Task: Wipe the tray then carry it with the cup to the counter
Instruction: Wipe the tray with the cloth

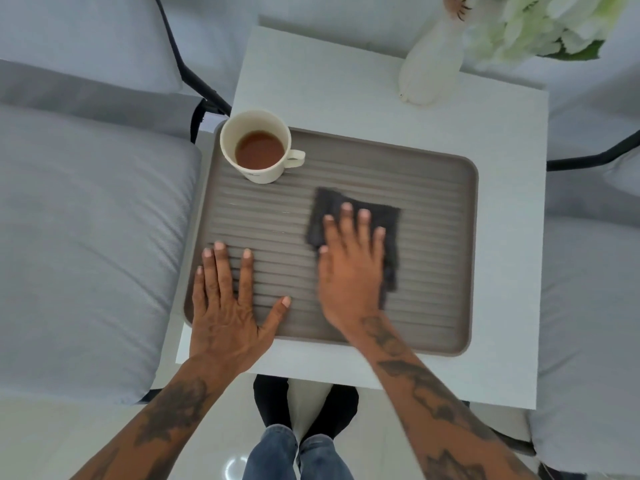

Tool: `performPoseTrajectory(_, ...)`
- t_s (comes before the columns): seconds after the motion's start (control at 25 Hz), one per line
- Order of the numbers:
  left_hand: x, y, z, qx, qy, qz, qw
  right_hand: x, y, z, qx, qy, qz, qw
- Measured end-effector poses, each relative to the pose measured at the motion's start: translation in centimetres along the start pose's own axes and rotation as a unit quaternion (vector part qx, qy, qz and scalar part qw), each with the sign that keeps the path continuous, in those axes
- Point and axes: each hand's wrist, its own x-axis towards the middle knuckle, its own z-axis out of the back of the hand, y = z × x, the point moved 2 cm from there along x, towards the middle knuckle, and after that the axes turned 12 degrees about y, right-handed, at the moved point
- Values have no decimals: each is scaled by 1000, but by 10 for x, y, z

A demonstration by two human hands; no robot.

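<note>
Far left: grey sofa cushion (pixel 86 237) w/ a dark frame bar behind it, right up against the white table (pixel 346 88). On the table sits the tray (pixel 433 327), taupe, ribbed, raised rim, its left edge running slightly past the table edge. Left hand (pixel 225 306) lies flat, palm down, on the tray's near-left corner; fingers (pixel 219 261) spread and straight, thumb splayed out to the right, nothing held, just pressing on the ribs. Cup (pixel 258 147) is beyond those fingertips, in the tray's far-left corner, upright, cream-coloured, part full of brown liquid, handle pointing right; well apart from both hands. Between the two hands there's bare ribbed tray. Right hand (pixel 349 271) is flat, palm down, on the dark grey cloth (pixel 381 220), approx tray centre; fingers (pixel 363 226) slightly fanned and extended, pressing the cloth down rather than pinching it. Cloth sticks out past the fingertips and along the right side of the hand; hand and cloth look a bit blurred. Both forearms tattooed. Below the near table edge: jeans (pixel 277 455) and dark socks on a pale floor. Far right of the fingertips, at the table's back corner: white vase (pixel 433 60) w/ pale flowers (pixel 540 26), well apart from the tray. Another grey cushion (pixel 588 306) at far right.
</note>
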Motion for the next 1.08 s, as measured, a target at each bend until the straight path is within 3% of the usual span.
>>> performPoseTrajectory(0.12,1,1,-2,-1,4,-6,1000,11,41,-4,26,21,63,997)
performPoseTrajectory(0.24,0,-1,-1,-1,0,-3,1000,11,4,6,26,14,71,997)
performPoseTrajectory(0.44,0,-1,1,-1,19,-2,1000,-21,-113,22,4,-19,-74,997)
performPoseTrajectory(0.6,-1,-1,2,13,18,-14,1000,-3,-83,16,39,-52,-138,988)
performPoseTrajectory(0.76,0,1,1,21,12,-13,1000,27,39,-2,35,-23,59,997)
performPoseTrajectory(0.84,1,0,0,18,14,-17,1000,33,60,-3,50,-5,99,994)
performPoseTrajectory(0.96,1,-1,2,12,11,-13,1000,32,13,6,17,-9,108,994)
performPoseTrajectory(1.08,1,-3,3,6,15,-12,1000,25,-65,20,8,-26,-1,1000)
